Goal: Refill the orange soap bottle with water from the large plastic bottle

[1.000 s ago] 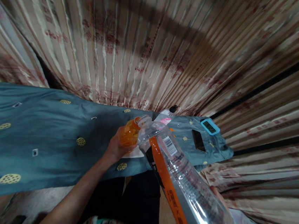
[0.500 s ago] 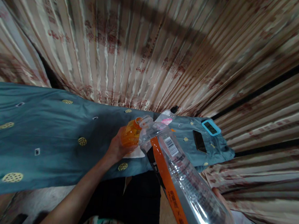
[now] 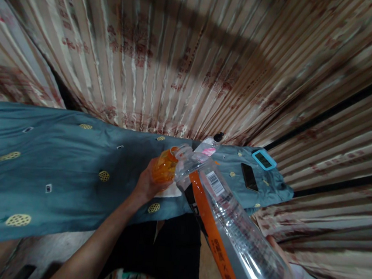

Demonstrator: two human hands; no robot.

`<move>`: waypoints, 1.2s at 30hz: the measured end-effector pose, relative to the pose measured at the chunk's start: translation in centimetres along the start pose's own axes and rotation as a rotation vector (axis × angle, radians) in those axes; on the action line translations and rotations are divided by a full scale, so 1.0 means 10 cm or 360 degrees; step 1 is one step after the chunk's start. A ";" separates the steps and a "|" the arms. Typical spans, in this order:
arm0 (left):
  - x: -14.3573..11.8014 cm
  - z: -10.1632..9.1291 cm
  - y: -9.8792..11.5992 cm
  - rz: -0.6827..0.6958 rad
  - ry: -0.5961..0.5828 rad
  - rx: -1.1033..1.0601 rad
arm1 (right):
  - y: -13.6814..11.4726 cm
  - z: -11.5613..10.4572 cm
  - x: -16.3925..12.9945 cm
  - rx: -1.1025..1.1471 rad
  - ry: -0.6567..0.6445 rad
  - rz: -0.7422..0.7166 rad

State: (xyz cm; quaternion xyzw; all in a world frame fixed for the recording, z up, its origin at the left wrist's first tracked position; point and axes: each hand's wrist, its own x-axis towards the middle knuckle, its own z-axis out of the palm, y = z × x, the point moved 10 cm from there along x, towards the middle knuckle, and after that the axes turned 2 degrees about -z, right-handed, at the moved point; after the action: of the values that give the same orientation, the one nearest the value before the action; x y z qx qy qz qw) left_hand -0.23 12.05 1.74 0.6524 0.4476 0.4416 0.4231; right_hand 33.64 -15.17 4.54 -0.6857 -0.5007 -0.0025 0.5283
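My left hand (image 3: 146,183) is closed around an orange bottle (image 3: 164,167), its open neck turned up and to the right. A large clear plastic bottle (image 3: 231,218) with an orange and black label lies tilted across the view, its uncapped mouth at the neck of the orange one. Most of my right hand (image 3: 276,249) is hidden behind the clear bottle's lower end; some fingers show along its far side, gripping it. Whether liquid passes between the two mouths I cannot tell. Under the orange bottle a bit of white paper (image 3: 170,191) shows.
A teal cloth with pineapple prints (image 3: 71,168) covers the long surface. Toward the right lie a dark phone (image 3: 250,177) and a blue-framed digital timer (image 3: 264,159). A clear bottle with a black cap (image 3: 209,146) is at the back, near the pleated curtain (image 3: 166,67).
Almost nothing differs. Everything in view sits a few pixels further right, as from a slight turn of my head; both bottles stay mouth to mouth in my hands.
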 end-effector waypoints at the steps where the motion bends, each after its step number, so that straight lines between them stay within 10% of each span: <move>1: 0.00 -0.01 0.00 -0.0012 0.0002 -0.0007 | -0.01 0.00 0.00 0.0005 -0.0005 0.0000; 26: 0.00 0.06 -0.13 -0.0042 -0.0065 -0.0305 | 0.10 -0.02 -0.06 0.0101 0.0041 0.0301; 36: -0.02 0.07 -0.09 -0.0082 -0.0104 -0.0338 | -0.79 0.18 -0.38 0.0189 0.0098 0.0291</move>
State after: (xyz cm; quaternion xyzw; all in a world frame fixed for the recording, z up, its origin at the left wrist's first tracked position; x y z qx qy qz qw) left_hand 0.20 12.00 0.65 0.6062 0.4009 0.4541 0.5154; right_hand 25.37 -16.94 7.44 -0.6956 -0.4189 0.0541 0.5811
